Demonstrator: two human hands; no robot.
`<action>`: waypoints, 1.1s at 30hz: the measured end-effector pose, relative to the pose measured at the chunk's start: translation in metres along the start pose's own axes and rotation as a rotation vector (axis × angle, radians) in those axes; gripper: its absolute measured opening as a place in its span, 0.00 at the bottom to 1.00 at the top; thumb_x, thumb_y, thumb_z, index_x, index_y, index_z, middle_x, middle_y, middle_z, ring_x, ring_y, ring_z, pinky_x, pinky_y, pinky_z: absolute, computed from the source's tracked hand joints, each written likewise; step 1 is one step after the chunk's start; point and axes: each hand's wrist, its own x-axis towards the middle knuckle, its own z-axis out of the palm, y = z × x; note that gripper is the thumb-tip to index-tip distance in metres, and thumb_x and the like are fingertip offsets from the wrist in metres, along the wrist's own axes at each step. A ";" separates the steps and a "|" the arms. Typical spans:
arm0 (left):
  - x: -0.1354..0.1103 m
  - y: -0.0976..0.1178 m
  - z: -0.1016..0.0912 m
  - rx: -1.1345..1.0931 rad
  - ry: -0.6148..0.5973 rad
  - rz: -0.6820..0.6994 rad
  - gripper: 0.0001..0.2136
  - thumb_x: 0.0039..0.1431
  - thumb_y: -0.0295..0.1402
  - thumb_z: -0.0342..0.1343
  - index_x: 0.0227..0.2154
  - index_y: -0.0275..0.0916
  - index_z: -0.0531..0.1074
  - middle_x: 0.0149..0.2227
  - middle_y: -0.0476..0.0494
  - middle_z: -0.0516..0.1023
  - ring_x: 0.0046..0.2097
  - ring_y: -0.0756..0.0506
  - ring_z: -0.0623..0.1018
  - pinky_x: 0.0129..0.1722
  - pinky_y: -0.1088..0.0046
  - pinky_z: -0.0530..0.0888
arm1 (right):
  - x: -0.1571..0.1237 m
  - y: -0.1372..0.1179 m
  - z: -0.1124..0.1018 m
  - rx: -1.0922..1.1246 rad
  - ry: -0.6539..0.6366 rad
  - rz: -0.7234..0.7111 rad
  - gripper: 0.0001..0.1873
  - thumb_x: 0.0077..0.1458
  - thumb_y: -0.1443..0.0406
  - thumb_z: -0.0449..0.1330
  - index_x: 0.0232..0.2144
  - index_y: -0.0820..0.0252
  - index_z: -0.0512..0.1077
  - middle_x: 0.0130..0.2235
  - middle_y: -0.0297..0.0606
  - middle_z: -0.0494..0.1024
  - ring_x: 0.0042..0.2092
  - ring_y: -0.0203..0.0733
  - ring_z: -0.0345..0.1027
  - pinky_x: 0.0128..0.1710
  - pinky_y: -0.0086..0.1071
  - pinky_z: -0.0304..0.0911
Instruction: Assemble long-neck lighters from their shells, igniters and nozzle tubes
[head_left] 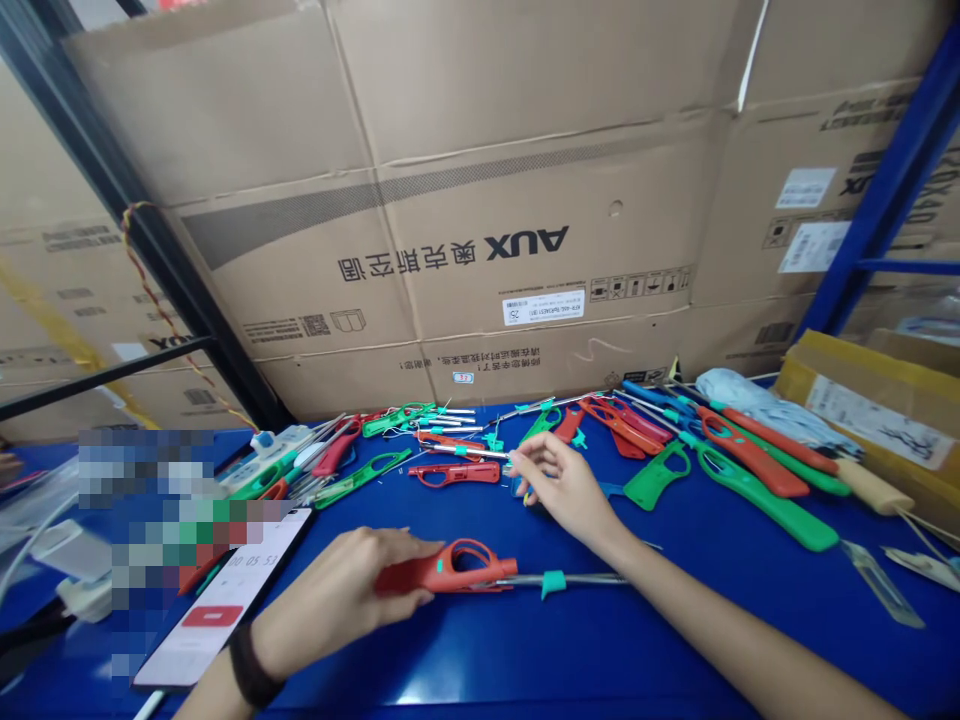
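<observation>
My left hand (352,590) is wrapped round the handle of a red long-nosed lighter (457,568), low over the blue tabletop (480,655). Thin metal rods (589,579) stretch rightward from its front, with a teal trigger (553,584) beside them. Farther back, the fingertips of my right hand (559,490) are pinched together at the near edge of a pile of lighter parts. What they hold, if anything, is too small to make out. Just left of them lie a red lighter shell (456,474) and a metal tube (472,451).
Green lighter shells (765,495) and red ones lie on the right, near a wooden-handled tool (874,487). A phone (225,600) showing a timer rests at left, beside a power strip (274,455). Cardboard (450,200) stands behind; a yellow-taped box (874,400) sits far right.
</observation>
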 end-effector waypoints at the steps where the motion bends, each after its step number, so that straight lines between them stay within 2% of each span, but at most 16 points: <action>1: 0.002 0.000 0.005 0.007 -0.019 0.020 0.17 0.54 0.35 0.58 0.49 0.49 0.73 0.46 0.48 0.80 0.47 0.42 0.79 0.52 0.63 0.71 | -0.001 0.001 0.000 -0.018 -0.016 -0.011 0.16 0.52 0.52 0.59 0.31 0.59 0.64 0.29 0.35 0.74 0.25 0.35 0.69 0.20 0.28 0.65; 3: 0.006 -0.002 0.014 0.020 -0.034 0.058 0.18 0.56 0.36 0.58 0.51 0.49 0.71 0.49 0.47 0.79 0.50 0.42 0.77 0.59 0.56 0.62 | -0.004 0.001 0.002 -0.049 -0.040 -0.017 0.14 0.54 0.54 0.58 0.32 0.59 0.64 0.28 0.34 0.74 0.24 0.35 0.69 0.20 0.27 0.64; 5: 0.007 -0.005 0.020 0.030 -0.030 0.080 0.18 0.57 0.37 0.57 0.52 0.49 0.70 0.49 0.47 0.78 0.50 0.43 0.77 0.62 0.53 0.56 | -0.006 0.000 0.005 -0.083 -0.051 -0.011 0.12 0.54 0.56 0.57 0.31 0.59 0.64 0.29 0.34 0.75 0.24 0.34 0.69 0.19 0.26 0.63; 9: 0.005 -0.009 0.024 0.032 -0.017 0.092 0.18 0.58 0.38 0.56 0.52 0.49 0.70 0.49 0.46 0.79 0.50 0.44 0.77 0.62 0.53 0.55 | -0.012 -0.006 0.006 -0.203 -0.105 -0.043 0.07 0.55 0.61 0.56 0.31 0.59 0.66 0.29 0.35 0.75 0.26 0.34 0.69 0.22 0.26 0.63; 13: 0.003 -0.008 0.023 0.009 -0.008 0.086 0.17 0.59 0.36 0.56 0.52 0.50 0.69 0.47 0.49 0.79 0.49 0.45 0.77 0.62 0.52 0.55 | -0.019 -0.015 0.002 -0.422 -0.375 -0.207 0.06 0.53 0.62 0.60 0.32 0.58 0.71 0.33 0.34 0.77 0.34 0.36 0.70 0.31 0.28 0.64; 15: 0.003 -0.009 0.023 -0.004 -0.007 0.078 0.17 0.59 0.37 0.56 0.52 0.50 0.69 0.47 0.50 0.79 0.49 0.45 0.77 0.62 0.51 0.54 | -0.022 -0.019 -0.001 -0.512 -0.506 -0.249 0.09 0.51 0.60 0.63 0.35 0.56 0.73 0.36 0.34 0.77 0.38 0.38 0.70 0.38 0.31 0.64; 17: 0.004 -0.010 0.023 -0.016 -0.006 0.079 0.17 0.58 0.37 0.56 0.51 0.49 0.69 0.47 0.49 0.79 0.49 0.45 0.77 0.62 0.51 0.54 | -0.024 -0.020 -0.003 -0.603 -0.579 -0.262 0.14 0.48 0.57 0.65 0.37 0.54 0.73 0.38 0.34 0.77 0.41 0.40 0.69 0.43 0.34 0.61; 19: 0.004 -0.011 0.024 -0.029 -0.003 0.092 0.18 0.58 0.37 0.56 0.52 0.50 0.69 0.48 0.48 0.79 0.50 0.44 0.77 0.62 0.51 0.53 | -0.026 -0.019 -0.004 -0.675 -0.632 -0.252 0.17 0.46 0.58 0.67 0.39 0.53 0.73 0.39 0.34 0.76 0.41 0.41 0.69 0.43 0.34 0.60; 24: -0.001 -0.011 0.027 -0.052 0.039 0.087 0.18 0.61 0.39 0.54 0.54 0.52 0.66 0.49 0.48 0.78 0.49 0.45 0.77 0.62 0.49 0.54 | -0.029 -0.014 0.000 -0.730 -0.671 -0.259 0.13 0.48 0.65 0.66 0.39 0.56 0.74 0.33 0.32 0.75 0.34 0.36 0.69 0.35 0.28 0.59; 29: -0.016 -0.018 0.031 0.001 0.043 0.014 0.21 0.59 0.43 0.55 0.55 0.52 0.65 0.52 0.48 0.75 0.53 0.44 0.75 0.63 0.51 0.53 | -0.031 -0.011 0.003 -0.827 -0.658 -0.324 0.10 0.48 0.64 0.65 0.36 0.55 0.75 0.32 0.32 0.78 0.35 0.38 0.70 0.40 0.32 0.57; 33: -0.028 -0.028 0.029 0.032 0.062 -0.042 0.22 0.58 0.44 0.56 0.55 0.50 0.66 0.52 0.47 0.76 0.53 0.43 0.75 0.61 0.52 0.59 | -0.032 -0.011 0.003 -0.857 -0.655 -0.324 0.10 0.49 0.66 0.63 0.36 0.54 0.75 0.32 0.32 0.79 0.35 0.40 0.71 0.41 0.34 0.56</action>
